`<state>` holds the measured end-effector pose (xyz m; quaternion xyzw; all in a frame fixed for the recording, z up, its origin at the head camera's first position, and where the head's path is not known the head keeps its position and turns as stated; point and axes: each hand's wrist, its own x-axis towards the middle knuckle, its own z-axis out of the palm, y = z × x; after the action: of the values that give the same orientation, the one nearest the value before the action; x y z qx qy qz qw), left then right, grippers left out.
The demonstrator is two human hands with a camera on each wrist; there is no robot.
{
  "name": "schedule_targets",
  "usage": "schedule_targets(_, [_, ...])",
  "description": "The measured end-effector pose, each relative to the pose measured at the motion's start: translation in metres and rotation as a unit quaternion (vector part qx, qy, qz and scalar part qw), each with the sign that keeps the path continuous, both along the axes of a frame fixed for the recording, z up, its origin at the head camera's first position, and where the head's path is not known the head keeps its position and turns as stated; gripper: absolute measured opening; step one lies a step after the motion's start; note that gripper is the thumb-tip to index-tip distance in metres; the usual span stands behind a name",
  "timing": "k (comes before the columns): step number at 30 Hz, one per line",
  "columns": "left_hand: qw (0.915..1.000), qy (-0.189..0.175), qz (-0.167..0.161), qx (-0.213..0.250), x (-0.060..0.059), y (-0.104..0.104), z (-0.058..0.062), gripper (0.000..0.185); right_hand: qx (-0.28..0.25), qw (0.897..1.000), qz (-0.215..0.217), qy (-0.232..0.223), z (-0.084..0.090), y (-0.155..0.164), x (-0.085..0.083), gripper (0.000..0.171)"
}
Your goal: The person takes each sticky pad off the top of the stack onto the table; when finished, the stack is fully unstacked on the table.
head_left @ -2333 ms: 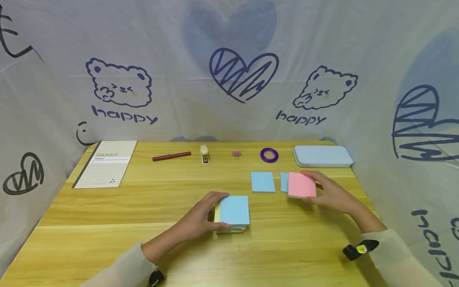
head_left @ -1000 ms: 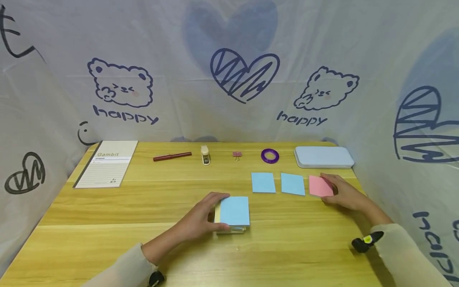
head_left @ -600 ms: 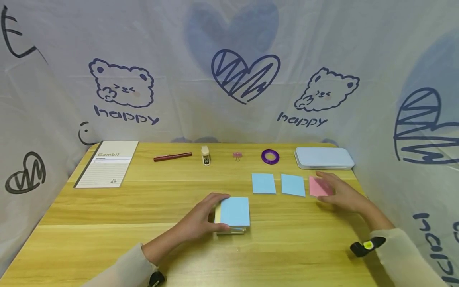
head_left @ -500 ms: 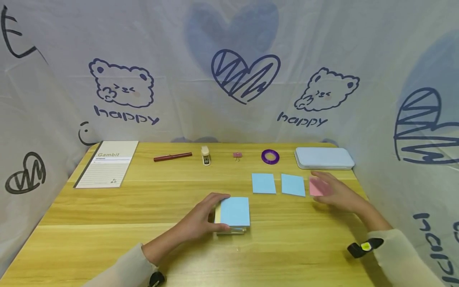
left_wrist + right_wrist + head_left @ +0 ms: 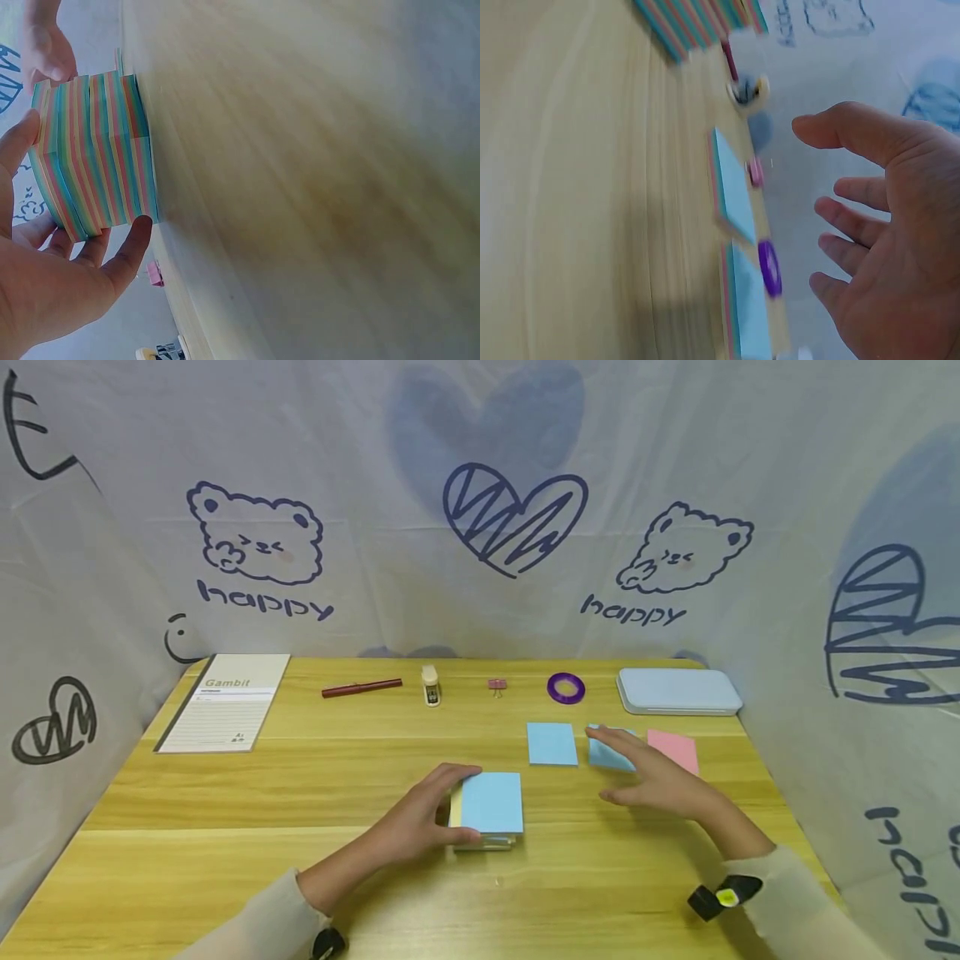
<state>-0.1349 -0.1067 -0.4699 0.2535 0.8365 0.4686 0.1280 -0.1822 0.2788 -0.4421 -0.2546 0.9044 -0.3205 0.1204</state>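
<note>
My left hand (image 5: 416, 817) holds a tall stack of sticky note pads (image 5: 492, 802) by its sides, thumb near and fingers far. The stack's top is pale blue; in the left wrist view its striped, uneven sides (image 5: 90, 157) show between thumb and fingers. My right hand (image 5: 660, 779) hangs over the table with thumb and fingers spread and nothing between them. Its fingers partly hide one blue sticky note pad (image 5: 611, 757). Left of that lies another blue pad (image 5: 552, 744), and a pink pad (image 5: 678, 748) lies to the right, partly behind the hand.
Along the table's back edge stand a notebook (image 5: 225, 706), a dark red pen (image 5: 362, 688), a small white bottle-like item (image 5: 430, 685), a pink binder clip (image 5: 497, 684), a purple tape roll (image 5: 557, 692) and a light blue case (image 5: 678, 691). Printed cloth walls surround the table.
My right hand has set the pink pad down right of the two blue pads, let go and moved back left. The left hand has stayed on the stack.
</note>
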Motion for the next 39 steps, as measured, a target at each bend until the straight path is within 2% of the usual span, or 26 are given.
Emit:
schedule_targets(6, [1.0000, 0.000, 0.002, 0.001, 0.000, 0.000, 0.000, 0.086, -0.011, 0.999, 0.032, -0.016, 0.007, -0.034, 0.012, 0.087])
schedule_targets(15, [1.0000, 0.003, -0.002, 0.006, 0.000, -0.001, 0.000, 0.087, -0.030, 0.996, 0.077, -0.021, 0.005, -0.085, 0.022, 0.092])
schedule_targets(22, [0.9999, 0.010, -0.003, 0.007, -0.001, -0.001, -0.002, 0.084, -0.032, 0.995, 0.098, -0.002, 0.000, -0.119, 0.028, 0.097])
schedule_targets(32, [1.0000, -0.005, 0.001, -0.004, 0.001, -0.002, -0.001, 0.086, -0.010, 0.996, 0.079, 0.026, -0.004, -0.132, 0.034, 0.089])
schedule_targets(39, [0.9996, 0.016, -0.009, -0.023, 0.000, -0.003, 0.001, 0.092, -0.001, 0.994, 0.089, 0.061, -0.003, -0.132, 0.034, 0.087])
